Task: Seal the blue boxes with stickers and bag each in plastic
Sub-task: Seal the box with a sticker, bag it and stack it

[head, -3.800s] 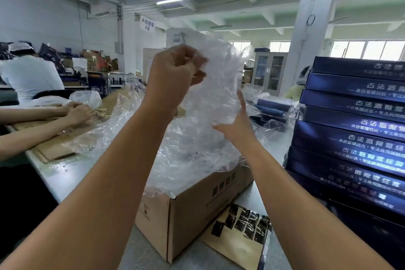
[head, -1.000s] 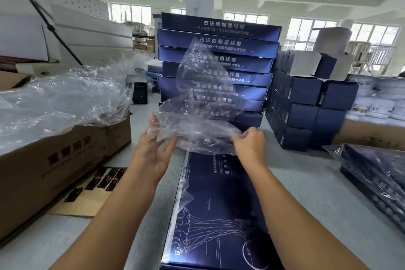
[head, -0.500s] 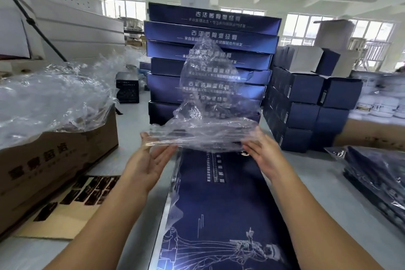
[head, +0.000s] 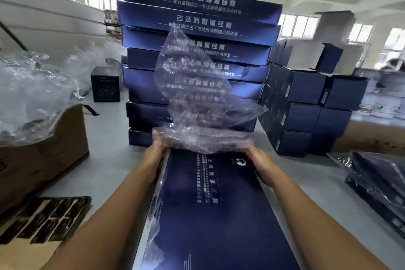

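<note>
Sticker sheet (head: 41,219) lies near left, by a carton (head: 43,153) heaped with plastic; bagged boxes (head: 377,182) lie right. The box (head: 208,215) runs away along the table (head: 109,138). At its far end the left hand (head: 158,147) curls its fingers round the bag (head: 197,98) mouth; the right hand (head: 256,158) is at the other corner, fingers hidden under film, grip unclear. The bag billows up, veiling the stack (head: 197,17) behind

Both forearms stretch forward; left grip (head: 158,146) and right grip (head: 256,156), level and apart, each curl fingers round the plastic bag (head: 197,94)
</note>
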